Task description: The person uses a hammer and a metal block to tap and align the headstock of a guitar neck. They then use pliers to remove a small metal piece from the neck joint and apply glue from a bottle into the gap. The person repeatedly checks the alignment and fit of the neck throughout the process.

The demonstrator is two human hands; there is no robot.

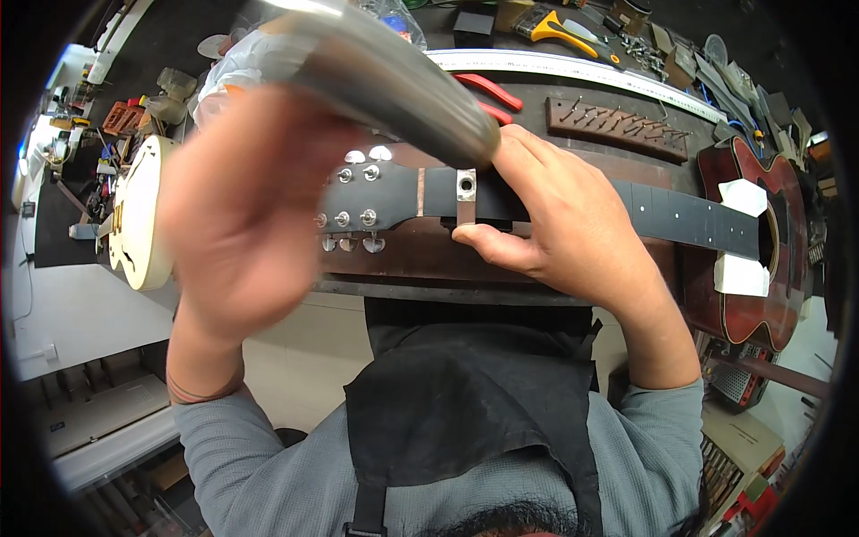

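My left hand (246, 210), smeared by motion, is raised close to the view, closed round a grey metallic cylinder-shaped tool (394, 89). The tool slants down to the right, its rounded end over my right hand's fingertips. Below lies a guitar neck (689, 217) with a dark fretboard. My right hand (577, 210) grips this neck from above, thumb on the near side. Beside the thumb, a small metal block with a hole (466, 184) stands on the fretboard. The black headstock (391, 192) carries metal tuning machines; my left hand hides its far-left end.
The red guitar body (787, 259) is at the right, with white pads (743, 275) by the neck. Behind the neck are a peg-studded wooden block (617, 128), red-handled pliers (492, 92), a long ruler (573, 70) and a yellow-handled brush (564, 31). A cream guitar body (148, 213) stands left.
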